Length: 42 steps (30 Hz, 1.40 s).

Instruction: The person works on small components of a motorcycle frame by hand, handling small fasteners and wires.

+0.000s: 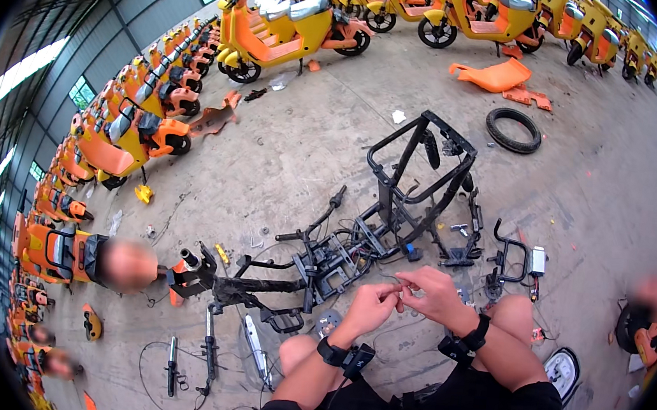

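Observation:
My left hand (371, 309) and my right hand (439, 297) meet in front of my knees, fingers of both pinched together. A thin, dark, wire-like piece seems to show at the fingertips; it is too small to name. Just beyond the hands lies a stripped black scooter frame (282, 288), with brackets and loose cables about its middle. Its black rear rack (400, 182) rises upright. Both my wrists wear black straps with small devices.
Fork tubes (209, 343), a white-and-silver long part (256, 349) and a thin cable loop lie at left. A black bent-tube part (505, 259) and a white box (537, 261) lie right, a tyre (514, 131) farther off. Yellow-orange scooters (296, 34) stand in rows behind.

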Motion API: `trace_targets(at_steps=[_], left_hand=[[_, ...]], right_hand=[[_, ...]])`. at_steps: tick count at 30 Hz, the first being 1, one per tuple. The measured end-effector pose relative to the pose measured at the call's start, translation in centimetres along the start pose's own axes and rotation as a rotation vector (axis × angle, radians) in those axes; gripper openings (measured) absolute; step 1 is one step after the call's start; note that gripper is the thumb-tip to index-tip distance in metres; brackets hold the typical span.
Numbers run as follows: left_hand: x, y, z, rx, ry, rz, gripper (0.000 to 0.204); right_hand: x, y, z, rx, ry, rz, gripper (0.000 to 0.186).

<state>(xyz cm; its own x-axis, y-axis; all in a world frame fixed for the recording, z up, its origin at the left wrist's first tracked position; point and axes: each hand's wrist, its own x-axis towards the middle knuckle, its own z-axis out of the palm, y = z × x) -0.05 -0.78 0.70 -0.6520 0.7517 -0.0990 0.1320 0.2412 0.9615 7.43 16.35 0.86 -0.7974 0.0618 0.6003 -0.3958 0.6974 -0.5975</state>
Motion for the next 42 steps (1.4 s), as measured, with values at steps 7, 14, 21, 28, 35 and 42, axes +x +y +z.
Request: trace_targets(at_steps=[7,14,21,28,35,42], left_hand=[[0.4,-0.6,0.5,-0.107,0.07,-0.006,0.026],[0.5,-0.8,1.2,0.021,0.121,0.017,0.032],[0.1,-0.3,2.2,0.121,0.169,0.093,0.037],[0.1,0.1,2.2,0.245,0.143,0.071,0.04],[0.1,-0.6,2.4,0.194,0.102,0.139,0.046],[-0.1,0.1,2.4,0.288,0.114,0.16,0.049]], right_hand=[[-0.1,0.4,0.2,0.179,0.021,0.198,0.024],[-0.1,-0.1,0.0,0.547,-0.032,0.63,0.024],[-0.5,1.2,0.3,0.626,-0.027,0.712,0.027],[-1.0,1.6,1.1,0.699,-0.045,0.715,0.027],[-1.0,1.6,1.5,0.786,-0.006,0.761,0.03],[-1.0,1.7,0.9,0.918,-0.031,0.847,0.043]])
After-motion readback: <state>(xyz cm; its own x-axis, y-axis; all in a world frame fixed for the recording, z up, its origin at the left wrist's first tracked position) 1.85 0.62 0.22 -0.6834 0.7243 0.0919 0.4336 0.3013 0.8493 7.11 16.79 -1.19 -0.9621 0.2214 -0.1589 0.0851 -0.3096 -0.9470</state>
